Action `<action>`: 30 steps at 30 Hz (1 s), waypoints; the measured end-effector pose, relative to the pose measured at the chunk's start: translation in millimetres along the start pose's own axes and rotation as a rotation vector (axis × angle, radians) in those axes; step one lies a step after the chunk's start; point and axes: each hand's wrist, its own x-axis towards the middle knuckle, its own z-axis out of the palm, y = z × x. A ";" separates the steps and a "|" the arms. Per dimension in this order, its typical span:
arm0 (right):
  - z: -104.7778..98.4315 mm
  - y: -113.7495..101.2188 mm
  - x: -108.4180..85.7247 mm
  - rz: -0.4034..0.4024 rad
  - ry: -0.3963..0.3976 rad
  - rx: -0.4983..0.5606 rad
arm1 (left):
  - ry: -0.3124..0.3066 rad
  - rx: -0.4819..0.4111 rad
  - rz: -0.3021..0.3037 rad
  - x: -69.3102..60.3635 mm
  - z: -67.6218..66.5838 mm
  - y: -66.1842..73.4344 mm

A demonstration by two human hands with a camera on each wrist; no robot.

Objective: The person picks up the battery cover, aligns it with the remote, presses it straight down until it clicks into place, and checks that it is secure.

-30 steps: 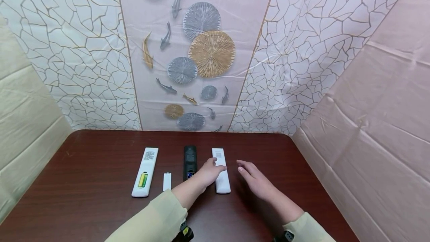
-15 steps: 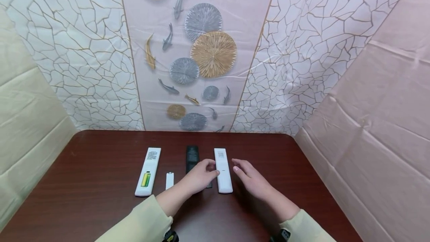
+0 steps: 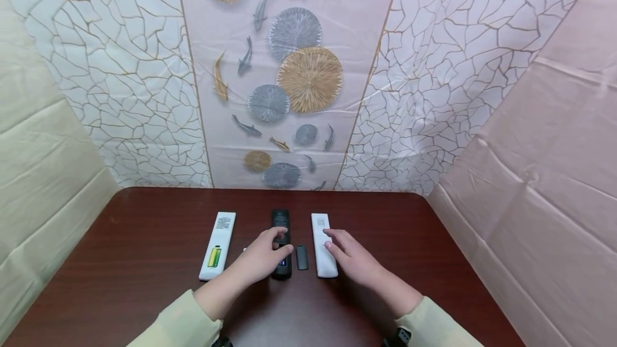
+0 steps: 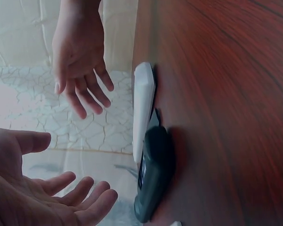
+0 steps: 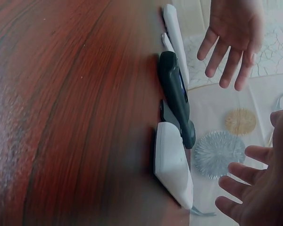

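Nearest me, pale green sleeves (image 3: pixel 178 317) lead to my two hands, held well apart from each other. My left hand (image 3: pixel 264 253) hangs over the black remote control (image 3: pixel 280 218), fingers loosely spread, holding and touching nothing. My right hand (image 3: pixel 355 257) is just as relaxed and bare, above the right-hand white remote control (image 3: pixel 325 262) and clear of it. The key relation, I judge, is that the black remote control lies beneath my left hand, the nearer one, its long axis running away from me. Just right of it sits a small dark battery cover (image 3: pixel 301 257). Left of that hand, the other white remote control (image 3: pixel 220 235) shows a yellow-green battery (image 3: pixel 214 256); a small white battery cover (image 5: pixel 167 42) lies between those two remotes. Past the surface's (image 3: pixel 144 261) far edge hangs a fish-patterned backdrop (image 3: pixel 309 79).
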 end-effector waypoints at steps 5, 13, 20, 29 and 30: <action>3.0 -1.3 1.4 -0.022 -0.016 -0.010 | 0.019 0.000 -0.013 -3.9 -6.5 -4.9; 6.3 -7.9 3.6 -0.036 -0.044 -0.012 | 0.041 0.010 -0.017 -2.0 -10.7 -10.5; 9.7 -13.5 8.1 -0.032 -0.064 -0.040 | 0.054 0.015 -0.036 7.7 -11.2 -13.4; 20.8 -21.6 23.2 -0.087 -0.113 -0.187 | 0.049 0.072 -0.097 29.4 -1.2 -10.6; 21.8 -22.4 24.9 -0.101 -0.117 -0.214 | 0.050 0.083 -0.101 32.0 0.5 -10.0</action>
